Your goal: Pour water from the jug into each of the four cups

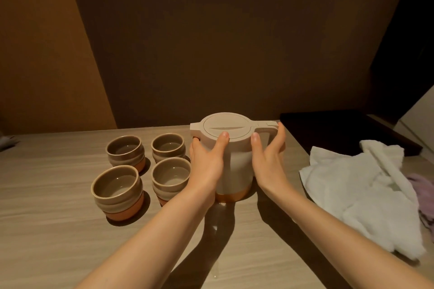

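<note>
Jug [234, 155], lidded and upright on desk [58, 241], just right of four cups [143, 166] set two by two. Spout pointing left toward cups, handle [266, 125] pointing right. Cups standing mouth up; far pair and near pair close together, near-right cup touching or nearly touching left forearm. Water level in cups not clear from this view; interiors glossy, possibly already wet or filled.

Left hand [206, 159] laid against jug's left side, fingers reaching up under spout, thumb resting on lid rim: wrapped on the body, not clenched. Right hand [267, 159] beside jug's right side, fingers straight and spread, fingertips at handle end, thumb near lid rim; palm apparently just off the wall, gripping nothing. Hands thus apart, one on each flank, jug between them.

Handling, as judged: jug rigid, smooth-walled, probably plastic and light of itself, though weight depends on unseen water inside; smooth wall likely slippery under a wet palm. Best hold at handle with right hand, left steadying body or lid so lid stays seated during tilt. Cups ceramic-looking, stiff, breakable, and closely packed, so a knock from jug base or forearm risks toppling one. A few droplets on desk in front of jug.

White cloth [359, 195] lying crumpled at right, well apart from jug; dark tray [340, 131] behind it.
</note>
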Demonstrator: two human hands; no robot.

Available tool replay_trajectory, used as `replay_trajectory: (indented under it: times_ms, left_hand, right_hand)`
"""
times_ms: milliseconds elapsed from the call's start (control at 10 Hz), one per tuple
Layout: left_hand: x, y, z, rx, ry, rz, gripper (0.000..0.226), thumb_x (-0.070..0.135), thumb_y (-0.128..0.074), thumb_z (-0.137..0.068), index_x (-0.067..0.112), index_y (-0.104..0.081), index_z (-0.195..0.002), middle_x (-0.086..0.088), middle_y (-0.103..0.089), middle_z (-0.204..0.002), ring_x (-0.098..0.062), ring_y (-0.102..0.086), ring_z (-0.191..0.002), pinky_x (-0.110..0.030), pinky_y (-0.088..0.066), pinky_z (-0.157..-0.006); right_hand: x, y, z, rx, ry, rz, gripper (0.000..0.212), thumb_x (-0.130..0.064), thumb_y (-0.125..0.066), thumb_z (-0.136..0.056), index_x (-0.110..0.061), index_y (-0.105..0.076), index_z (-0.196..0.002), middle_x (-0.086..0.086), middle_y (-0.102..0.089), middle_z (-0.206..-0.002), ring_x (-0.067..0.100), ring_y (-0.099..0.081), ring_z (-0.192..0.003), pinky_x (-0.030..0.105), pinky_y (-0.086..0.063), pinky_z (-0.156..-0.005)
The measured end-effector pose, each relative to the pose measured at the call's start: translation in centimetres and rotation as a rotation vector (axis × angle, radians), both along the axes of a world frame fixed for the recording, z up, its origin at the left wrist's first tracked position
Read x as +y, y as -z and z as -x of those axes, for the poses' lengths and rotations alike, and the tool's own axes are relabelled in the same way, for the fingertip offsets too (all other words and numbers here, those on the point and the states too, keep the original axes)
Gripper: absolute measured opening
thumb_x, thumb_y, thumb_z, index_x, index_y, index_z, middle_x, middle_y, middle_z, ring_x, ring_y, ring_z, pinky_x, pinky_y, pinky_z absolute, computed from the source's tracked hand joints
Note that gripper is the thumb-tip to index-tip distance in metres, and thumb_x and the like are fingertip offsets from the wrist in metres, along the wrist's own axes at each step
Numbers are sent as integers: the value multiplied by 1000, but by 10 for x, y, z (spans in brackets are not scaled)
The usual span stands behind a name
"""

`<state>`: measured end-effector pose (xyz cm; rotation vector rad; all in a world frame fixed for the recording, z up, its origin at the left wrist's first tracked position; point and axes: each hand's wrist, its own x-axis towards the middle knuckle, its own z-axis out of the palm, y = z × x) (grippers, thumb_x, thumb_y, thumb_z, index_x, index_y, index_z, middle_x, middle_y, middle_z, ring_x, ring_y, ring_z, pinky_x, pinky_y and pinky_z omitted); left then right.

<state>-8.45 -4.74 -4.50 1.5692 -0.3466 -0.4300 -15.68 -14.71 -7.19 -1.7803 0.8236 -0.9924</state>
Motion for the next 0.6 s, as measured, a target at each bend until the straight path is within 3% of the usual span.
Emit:
replay_trajectory:
  times_ms: [300, 400, 500, 600]
  left_hand:
    - [4, -2, -1, -50, 7, -50, 74, 58, -51, -89, 26, -24, -150, 1, -34, -152, -25, -36, -137, -47, -34, -110]
    - [22, -7, 6, -133, -8, -82, 60, 47, -49, -95, 24, -32, -147, 1, -37, -151, -22, -37, -136, -42, -35, -107]
    - [53, -9, 19, -242, 15, -82, 48, 38, -51, -96, 27, -39, -141, 7, -46, -136, -12, -44, -123, -31, -43, -94]
    - [79, -3, 33, -293, 37, -67, 34, 35, -53, -95, 35, -48, -128, 5, -57, -127, -21, -57, -115, -36, -53, -89]
  right_hand:
    - [-8, -1, 3, 34, -15, -55, 71, -46, -47, -95, -39, -3, -150, 3, -18, -159, 28, -30, -141, 48, -38, -107]
    - [-3, -4, 21, 104, -11, -56, 68, -34, -52, -96, -29, -13, -152, 4, -26, -158, 27, -33, -140, 44, -38, -105]
    - [16, -7, 47, 125, -50, 2, 65, -27, -53, -96, -26, -18, -151, 2, -30, -156, 23, -35, -139, 37, -36, -104]
    - [47, -10, 72, 150, -87, 55, 58, -32, -51, -97, -26, -25, -149, 0, -38, -151, 16, -40, -133, 33, -36, -101]
